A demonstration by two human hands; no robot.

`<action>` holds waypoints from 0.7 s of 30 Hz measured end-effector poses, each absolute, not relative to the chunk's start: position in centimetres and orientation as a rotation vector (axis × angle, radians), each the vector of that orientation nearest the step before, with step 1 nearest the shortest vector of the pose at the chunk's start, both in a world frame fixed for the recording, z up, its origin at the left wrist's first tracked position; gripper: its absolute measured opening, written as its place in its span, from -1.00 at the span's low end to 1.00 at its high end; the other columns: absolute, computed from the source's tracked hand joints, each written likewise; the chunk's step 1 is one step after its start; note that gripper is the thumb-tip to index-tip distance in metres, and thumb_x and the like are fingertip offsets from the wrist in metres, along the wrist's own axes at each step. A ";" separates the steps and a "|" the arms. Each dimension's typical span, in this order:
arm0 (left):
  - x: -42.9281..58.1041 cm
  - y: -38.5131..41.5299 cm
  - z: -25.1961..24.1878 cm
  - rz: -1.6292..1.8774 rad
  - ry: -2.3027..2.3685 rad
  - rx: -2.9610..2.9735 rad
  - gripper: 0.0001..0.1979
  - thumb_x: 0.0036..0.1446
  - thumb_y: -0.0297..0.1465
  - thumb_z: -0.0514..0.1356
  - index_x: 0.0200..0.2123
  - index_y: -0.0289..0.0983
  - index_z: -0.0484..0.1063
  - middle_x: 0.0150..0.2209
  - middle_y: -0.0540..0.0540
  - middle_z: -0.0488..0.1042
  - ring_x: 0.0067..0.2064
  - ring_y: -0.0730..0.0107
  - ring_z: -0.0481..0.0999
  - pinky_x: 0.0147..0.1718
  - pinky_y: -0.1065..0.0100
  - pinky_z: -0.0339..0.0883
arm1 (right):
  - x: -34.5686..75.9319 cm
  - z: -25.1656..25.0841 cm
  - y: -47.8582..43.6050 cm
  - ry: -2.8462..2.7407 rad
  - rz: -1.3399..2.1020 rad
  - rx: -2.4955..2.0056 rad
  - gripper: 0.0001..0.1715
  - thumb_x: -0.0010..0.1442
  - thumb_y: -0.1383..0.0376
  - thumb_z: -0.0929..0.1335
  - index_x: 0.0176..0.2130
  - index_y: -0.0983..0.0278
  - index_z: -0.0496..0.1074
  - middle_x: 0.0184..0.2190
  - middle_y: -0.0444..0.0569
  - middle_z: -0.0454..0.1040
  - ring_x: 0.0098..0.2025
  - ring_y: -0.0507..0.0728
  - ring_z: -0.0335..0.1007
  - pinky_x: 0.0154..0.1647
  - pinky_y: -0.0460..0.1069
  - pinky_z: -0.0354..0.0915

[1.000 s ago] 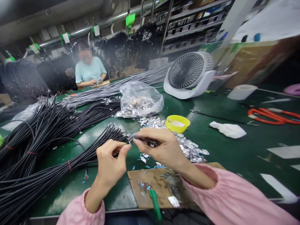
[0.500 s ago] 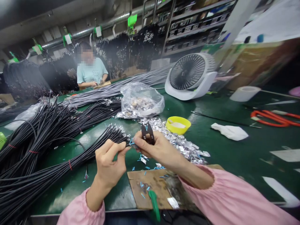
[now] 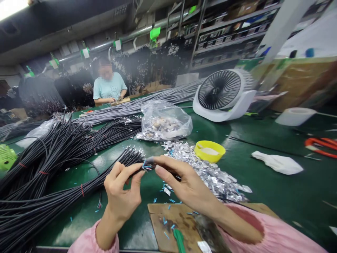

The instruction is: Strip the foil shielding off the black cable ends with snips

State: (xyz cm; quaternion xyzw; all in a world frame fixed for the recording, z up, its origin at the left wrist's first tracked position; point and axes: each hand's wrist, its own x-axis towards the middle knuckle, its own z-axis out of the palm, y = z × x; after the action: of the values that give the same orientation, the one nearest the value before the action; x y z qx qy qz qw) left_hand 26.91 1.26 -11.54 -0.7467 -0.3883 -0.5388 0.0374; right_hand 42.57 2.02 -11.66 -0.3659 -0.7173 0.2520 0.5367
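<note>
Between thumb and fingertips, my left hand (image 3: 123,186) pinches the end of a black cable, whose thin coloured wires (image 3: 146,166), blue and red among them, fan out. My right hand (image 3: 181,179) is curled close against that end, with a small dark hand tool (image 3: 151,161) between its thumb and fingers; most of the tool is hidden. Behind my left hand lies a bundle of black cables (image 3: 105,181) with pale tips, tied with a red band. Blue wire offcuts (image 3: 165,220) lie on a brown board (image 3: 160,232) below my hands.
Silvery foil scraps (image 3: 207,175) heap beside a yellow bowl (image 3: 210,151) and a clear plastic bag (image 3: 168,121). A white fan (image 3: 223,95), a green-handled tool (image 3: 179,240) and larger cable bundles (image 3: 52,151) share the green table (image 3: 126,228). Across it sits a person (image 3: 109,86).
My right hand's fingers have straightened over the wire ends, and the black tool that stood up above them has turned down, mostly out of sight. The view has shifted slightly.
</note>
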 end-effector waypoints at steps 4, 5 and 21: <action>27.0 1.2 -11.1 -1.612 -1.123 -2.256 -0.83 0.14 -0.50 0.12 -0.37 -0.30 0.52 -0.63 0.03 0.28 -0.60 0.55 0.21 -0.62 0.50 0.15 | 42.5 -11.4 1.9 -1.727 0.597 -0.855 -0.66 0.25 0.15 0.23 -0.34 0.25 0.52 -0.46 -0.04 0.52 -0.43 0.07 0.43 -0.43 -0.10 0.35; 27.0 1.2 -11.1 -1.626 -1.111 -2.243 -0.84 0.14 -0.51 0.13 -0.36 -0.31 0.52 -0.63 0.03 0.27 -0.61 0.56 0.20 -0.63 0.50 0.14 | 42.5 -11.4 1.9 -1.729 0.596 -0.858 -0.64 0.25 0.15 0.23 -0.34 0.25 0.53 -0.49 -0.05 0.51 -0.46 0.06 0.40 -0.47 -0.10 0.33; 27.2 1.1 -11.1 -1.550 -1.119 -2.153 -0.87 0.15 -0.48 0.14 -0.39 -0.28 0.48 -0.57 0.01 0.46 -0.60 0.56 0.36 -0.57 0.53 0.27 | 42.6 -11.7 1.8 -1.602 0.715 -0.927 -0.65 0.18 0.09 0.29 -0.37 0.24 0.57 -0.46 -0.03 0.55 -0.43 0.11 0.47 -0.46 -0.07 0.40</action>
State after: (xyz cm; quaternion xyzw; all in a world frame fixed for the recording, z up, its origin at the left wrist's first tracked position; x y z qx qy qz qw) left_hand 27.23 1.14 -11.13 -0.7414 -0.3854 -0.5335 0.1307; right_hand 42.58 1.85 -11.70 -0.3913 -0.6760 0.3016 0.5468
